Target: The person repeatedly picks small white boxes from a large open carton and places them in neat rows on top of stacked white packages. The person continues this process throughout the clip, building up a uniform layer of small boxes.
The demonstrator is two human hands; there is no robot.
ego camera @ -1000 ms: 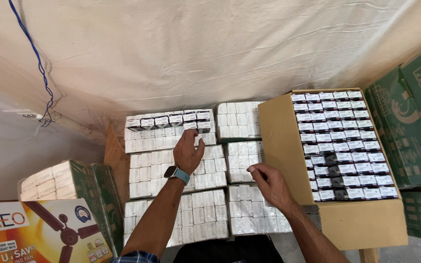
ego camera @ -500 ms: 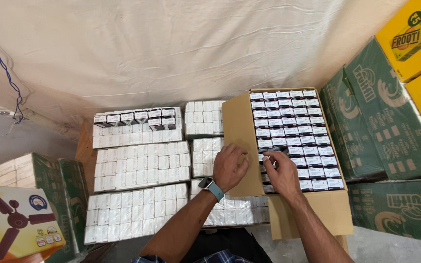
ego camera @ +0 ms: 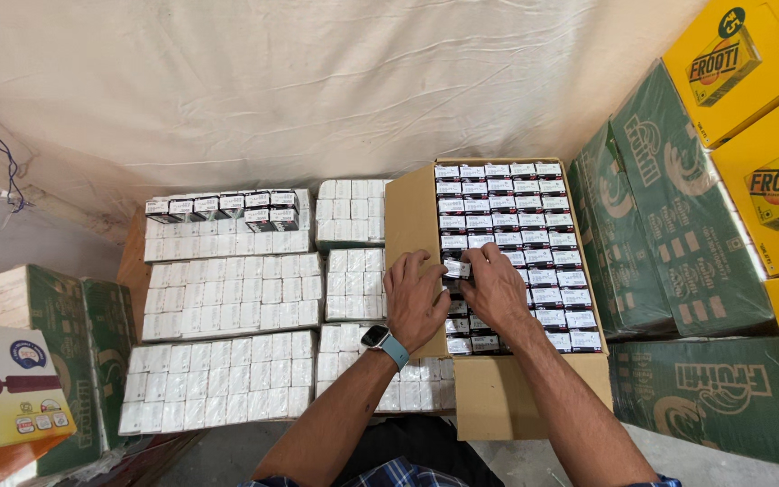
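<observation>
Both hands have closed in since half a second ago: left hand (ego camera: 415, 298) and right hand (ego camera: 494, 287) pinch one small white rectangular carton (ego camera: 457, 268) between fingertips, at 12 o'clock from the knuckles, above the open brown cardboard box (ego camera: 412, 216) packed with matching cartons.

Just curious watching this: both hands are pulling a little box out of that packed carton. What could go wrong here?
The small box sits wedged among tight rows, so tugging it with the left hand and right hand might lift or crush neighbouring boxes. The left forearm also hangs over the white stacks beside the carton, and could nudge them out of line.
</observation>
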